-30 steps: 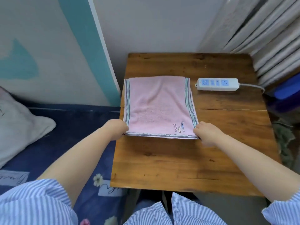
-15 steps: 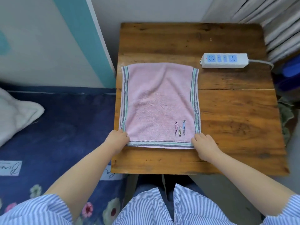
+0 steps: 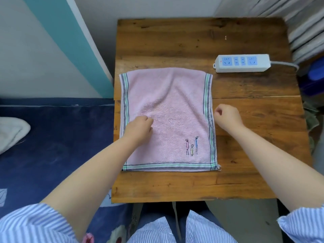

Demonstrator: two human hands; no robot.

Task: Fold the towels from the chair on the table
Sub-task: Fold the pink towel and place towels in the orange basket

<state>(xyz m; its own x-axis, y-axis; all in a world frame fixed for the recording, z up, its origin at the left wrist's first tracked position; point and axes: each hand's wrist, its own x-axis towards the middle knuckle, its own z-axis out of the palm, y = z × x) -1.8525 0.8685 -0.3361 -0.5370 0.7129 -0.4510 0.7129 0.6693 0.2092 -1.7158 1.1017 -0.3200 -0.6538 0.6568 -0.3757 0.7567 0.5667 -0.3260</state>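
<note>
A pink towel (image 3: 168,109) with striped borders and small embroidered figures lies flat, folded, on the wooden table (image 3: 201,37). My left hand (image 3: 138,128) rests on the towel's left side, over the left stripe, its fingers bent down onto the cloth. Just off the towel's right edge, about halfway along it, my right hand (image 3: 226,116) hovers with its fingers curled in and nothing in them. No chair and no other towel show.
A white power strip (image 3: 242,63) with blue sockets and a grey cord lies at the table's back right. A dark blue floral bed cover (image 3: 56,146) with a white pillow (image 3: 12,132) borders the table's left side. Blue objects (image 3: 315,72) stand off the right edge.
Both hands have let go of the towel's near corners and moved away from me, the left onto the towel's left side, the right beside its right edge. The towel stays flat.
</note>
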